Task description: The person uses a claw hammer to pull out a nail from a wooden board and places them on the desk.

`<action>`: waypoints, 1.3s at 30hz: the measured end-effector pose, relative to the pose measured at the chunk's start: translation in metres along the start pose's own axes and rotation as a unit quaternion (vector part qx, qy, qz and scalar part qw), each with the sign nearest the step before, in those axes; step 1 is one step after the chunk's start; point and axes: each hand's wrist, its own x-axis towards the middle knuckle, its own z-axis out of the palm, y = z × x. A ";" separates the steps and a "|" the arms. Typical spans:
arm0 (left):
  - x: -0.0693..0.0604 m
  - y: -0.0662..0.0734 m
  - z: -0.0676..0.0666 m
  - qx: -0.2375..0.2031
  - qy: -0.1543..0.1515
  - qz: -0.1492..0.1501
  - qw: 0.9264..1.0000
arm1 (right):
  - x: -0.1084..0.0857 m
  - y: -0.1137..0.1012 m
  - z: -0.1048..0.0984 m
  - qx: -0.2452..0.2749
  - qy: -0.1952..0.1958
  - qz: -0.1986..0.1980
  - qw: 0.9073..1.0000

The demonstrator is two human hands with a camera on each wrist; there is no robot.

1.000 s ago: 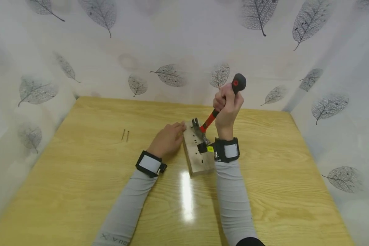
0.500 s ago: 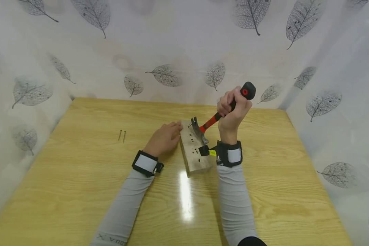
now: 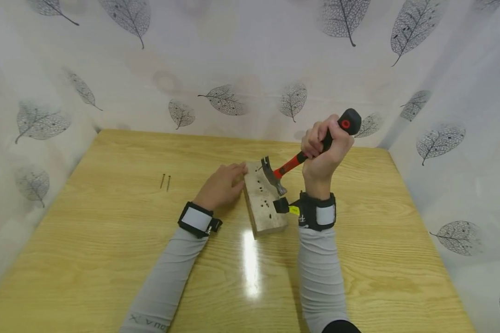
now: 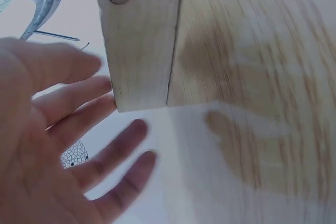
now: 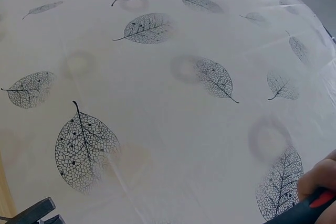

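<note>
My right hand (image 3: 327, 150) grips the black-and-red handle of a claw hammer (image 3: 289, 165), its steel head over the far part of a wooden block (image 3: 263, 222). Dark holes dot the block's top. A thin nail (image 4: 56, 36) shows close to the hammer head in the left wrist view, standing at the block's far end. My left hand (image 3: 221, 186) touches the block's far left corner with its fingertips, fingers extended and spread in the left wrist view. The right wrist view catches the claw tips (image 5: 32, 213) and part of the handle (image 5: 304, 212); whether the claw grips the nail I cannot tell.
Two loose nails (image 3: 165, 182) lie side by side on the wood-grain table (image 3: 108, 240), left of my left hand. A pale leaf-print sheet (image 3: 250, 55) stands behind the table and along both sides.
My right hand has moved right and tipped the hammer handle down to the right, while the head stays over the block's far part. The left hand keeps its place at the block.
</note>
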 end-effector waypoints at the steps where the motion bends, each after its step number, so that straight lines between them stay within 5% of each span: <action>1: 0.001 0.001 -0.001 -0.009 0.014 0.005 1.000 | 0.000 0.000 0.000 0.003 -0.002 0.004 1.000; 6: 0.006 0.011 -0.006 -0.072 0.088 0.074 0.991 | -0.002 -0.003 0.004 0.018 -0.009 0.015 1.000; 10: 0.006 0.019 -0.010 -0.099 0.101 0.114 0.983 | -0.004 -0.005 0.008 0.037 -0.016 0.030 0.999; 39: 0.000 0.016 -0.016 -0.073 0.145 0.116 0.980 | -0.010 -0.015 0.019 0.068 -0.059 0.058 0.994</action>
